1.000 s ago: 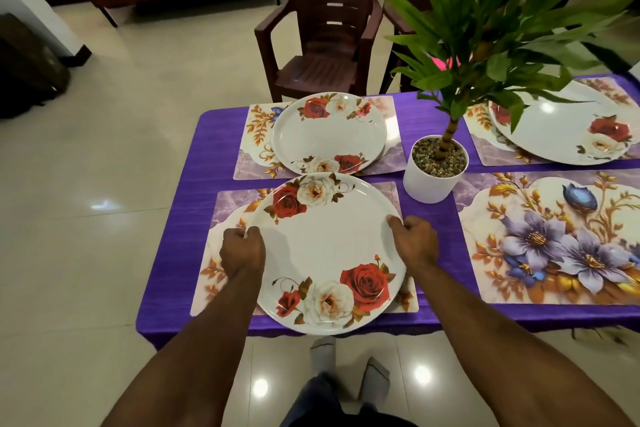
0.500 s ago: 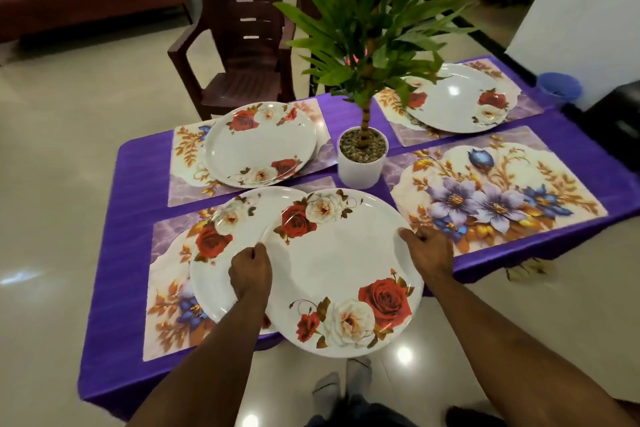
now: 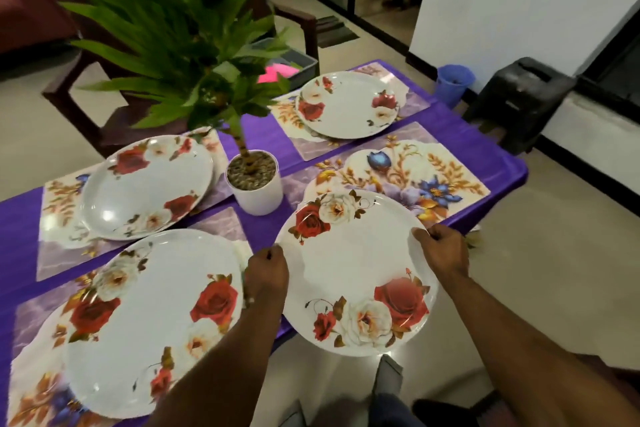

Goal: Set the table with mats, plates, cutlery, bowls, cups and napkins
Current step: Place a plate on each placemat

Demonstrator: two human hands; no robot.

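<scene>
I hold a white plate with red and white roses (image 3: pixel 356 267) by its rim, my left hand (image 3: pixel 266 270) gripping the left edge and my right hand (image 3: pixel 441 250) the right edge. It hangs over the table's near edge, partly above a bare floral mat (image 3: pixel 412 173). A matching plate (image 3: pixel 152 319) lies on the near left mat. Two more plates rest on mats: the far left plate (image 3: pixel 145 184) and the far right plate (image 3: pixel 346 104).
A potted plant in a white pot (image 3: pixel 256 187) stands mid-table on the purple cloth (image 3: pixel 485 135), its leaves spreading over the far left. A brown chair (image 3: pixel 86 94) stands behind the table. A blue bin (image 3: pixel 453 83) and a black stool (image 3: pixel 519 100) sit right of it.
The top plate has been lifted off the near left stack and carried right, leaving one plate on that mat. Both hands still grip its rim. My view swung right.
</scene>
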